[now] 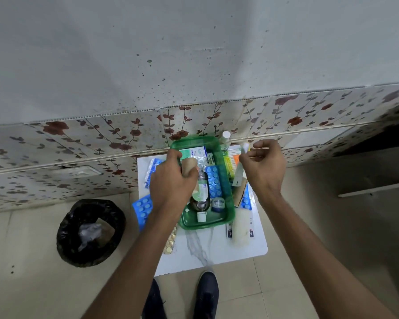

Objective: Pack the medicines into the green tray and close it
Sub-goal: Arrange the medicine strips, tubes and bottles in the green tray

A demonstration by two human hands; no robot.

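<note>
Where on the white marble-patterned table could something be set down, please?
The near edge of the white marble-patterned table is bare, bordered by the green plastic tray, the yellow pill strip and the cream tube. Both tray sides are crowded with blue blister packs.

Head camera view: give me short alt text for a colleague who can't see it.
Seen from above, a person's left hand lowers a tan roll into a green tray of medicines on a small white table. The right hand holds a white tube beside the tray. Blue blister packs still lie on the table.
</note>
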